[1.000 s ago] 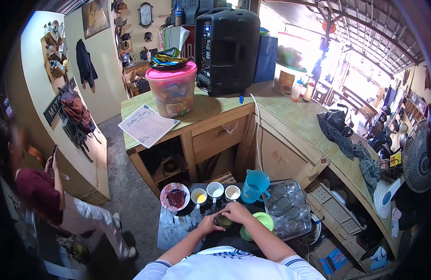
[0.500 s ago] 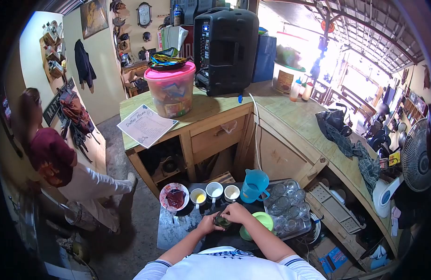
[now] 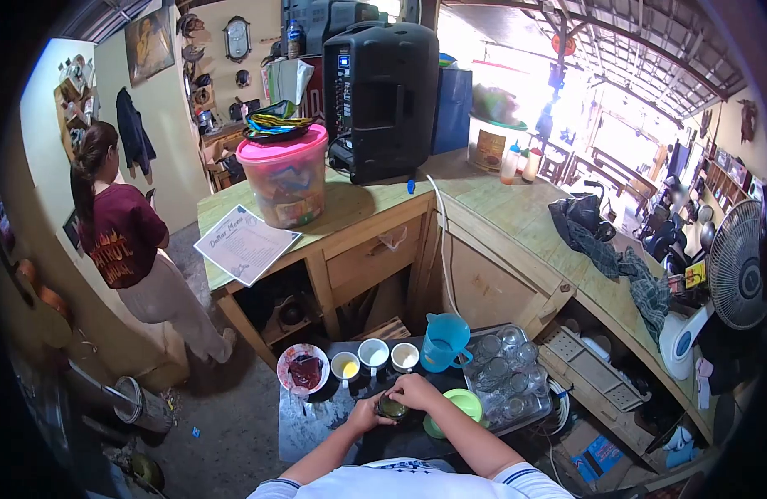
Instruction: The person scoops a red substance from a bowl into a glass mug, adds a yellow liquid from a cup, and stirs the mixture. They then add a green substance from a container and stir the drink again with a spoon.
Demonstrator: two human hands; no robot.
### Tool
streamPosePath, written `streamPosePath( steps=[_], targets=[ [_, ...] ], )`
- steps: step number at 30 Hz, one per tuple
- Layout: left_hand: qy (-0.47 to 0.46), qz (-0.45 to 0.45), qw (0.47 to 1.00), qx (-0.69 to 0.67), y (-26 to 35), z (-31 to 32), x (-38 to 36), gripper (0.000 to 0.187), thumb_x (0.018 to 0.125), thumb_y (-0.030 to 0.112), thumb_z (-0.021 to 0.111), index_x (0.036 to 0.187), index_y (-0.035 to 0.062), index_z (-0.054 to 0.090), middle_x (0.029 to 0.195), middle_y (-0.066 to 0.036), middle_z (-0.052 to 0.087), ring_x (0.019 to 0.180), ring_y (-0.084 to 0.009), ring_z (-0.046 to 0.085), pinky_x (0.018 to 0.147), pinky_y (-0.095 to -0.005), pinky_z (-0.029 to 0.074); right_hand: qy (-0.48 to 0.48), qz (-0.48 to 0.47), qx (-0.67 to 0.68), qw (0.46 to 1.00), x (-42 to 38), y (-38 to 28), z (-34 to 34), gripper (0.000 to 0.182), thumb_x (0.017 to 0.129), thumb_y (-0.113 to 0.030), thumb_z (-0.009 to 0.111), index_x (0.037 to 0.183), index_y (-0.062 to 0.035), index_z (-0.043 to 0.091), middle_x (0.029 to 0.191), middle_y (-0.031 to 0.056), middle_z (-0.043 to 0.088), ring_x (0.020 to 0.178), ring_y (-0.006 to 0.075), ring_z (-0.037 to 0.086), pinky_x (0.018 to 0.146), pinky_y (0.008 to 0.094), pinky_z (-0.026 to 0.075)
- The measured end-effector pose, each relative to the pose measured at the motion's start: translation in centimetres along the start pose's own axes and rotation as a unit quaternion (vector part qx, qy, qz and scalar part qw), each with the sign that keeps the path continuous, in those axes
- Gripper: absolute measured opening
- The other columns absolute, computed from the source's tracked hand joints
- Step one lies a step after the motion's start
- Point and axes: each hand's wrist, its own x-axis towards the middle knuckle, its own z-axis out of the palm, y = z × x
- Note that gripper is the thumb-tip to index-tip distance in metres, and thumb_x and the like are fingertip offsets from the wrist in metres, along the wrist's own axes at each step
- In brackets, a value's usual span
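A small glass (image 3: pixel 392 408) with something greenish inside stands on the low dark table. Around its left side, my left hand (image 3: pixel 367 413) is closed, holding it. My right hand (image 3: pixel 415 392) has its fingers bent together over the rim; what they pinch, if anything, is hidden. Just beyond are three white mugs: one with yellow contents (image 3: pixel 345 367), a middle one (image 3: pixel 373 353) with pale contents, and one (image 3: pixel 405 357) with cream-coloured contents. A bowl (image 3: pixel 285 376) holding a dark red item sits to the left. Right of my right hand lies a light-green plastic lid or dish (image 3: pixel 466 402).
A blue pitcher (image 3: pixel 446 343) stands behind the lid, beside a metal tray (image 3: pixel 529 420) of upturned glasses. Wooden counters (image 3: pixel 367 208) enclose the table, bearing a speaker (image 3: pixel 382 100), a pink-lidded tub (image 3: pixel 283 179) and a menu sheet (image 3: pixel 246 243). A person (image 3: pixel 134 241) stands at left; a fan (image 3: pixel 732 270) is at right.
The person at left has turned away and stands farther back. My view has shifted slightly. Both my hands stay at the glass, the right one still over its rim.
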Motion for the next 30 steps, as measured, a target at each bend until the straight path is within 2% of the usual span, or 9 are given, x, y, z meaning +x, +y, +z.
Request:
streamPosePath(
  steps=[11, 20, 25, 30],
  targets=[
    [-0.006, 0.008, 0.999, -0.054, -0.6, 0.2, 0.1, 0.085, 0.057, 0.028, 0.090, 0.131, 0.0111, 0.053, 0.102, -0.018, 0.068, 0.096, -0.0323, 0.067, 0.082, -0.0388, 0.052, -0.009, 0.015, 0.018, 1.000, 0.1, 0.2, 0.3, 0.021, 0.078, -0.023, 0.067, 0.096, -0.0145, 0.075, 0.085, 0.0140, 0.066, 0.082, 0.0322, 0.064, 0.076, 0.0406, 0.051],
    [-0.012, -0.012, 1.000, 0.001, 0.2, -0.3, 0.0, 0.089, 0.057, 0.030, 0.090, 0.133, 0.0094, 0.051, 0.105, -0.019, 0.067, 0.098, -0.0335, 0.066, 0.082, -0.0391, 0.052, -0.008, -0.013, 0.027, 1.000, 0.2, 0.5, 0.4, 0.023, 0.078, -0.025, 0.069, 0.096, -0.0131, 0.075, 0.087, 0.0148, 0.067, 0.083, 0.0322, 0.065, 0.077, 0.0394, 0.052],
    [-0.024, -0.013, 1.000, -0.008, -1.3, 0.3, 0.3, 0.092, 0.057, 0.033, 0.090, 0.134, 0.0053, 0.049, 0.107, -0.019, 0.067, 0.100, -0.0337, 0.065, 0.084, -0.0398, 0.052, 0.004, -0.009, 0.013, 1.000, 0.5, 1.0, 1.0, 0.023, 0.078, -0.026, 0.070, 0.096, -0.0117, 0.075, 0.086, 0.0149, 0.068, 0.081, 0.0320, 0.065, 0.075, 0.0397, 0.052],
    [-0.025, -0.016, 1.000, 0.004, -0.4, -0.3, 0.2, 0.092, 0.057, 0.034, 0.090, 0.135, 0.0060, 0.049, 0.108, -0.019, 0.066, 0.100, -0.0336, 0.065, 0.085, -0.0405, 0.052, 0.003, 0.002, 0.024, 1.000, 0.6, 1.1, 0.9, 0.023, 0.079, -0.027, 0.070, 0.095, -0.0112, 0.075, 0.086, 0.0151, 0.068, 0.081, 0.0322, 0.065, 0.075, 0.0394, 0.052]
  ],
)
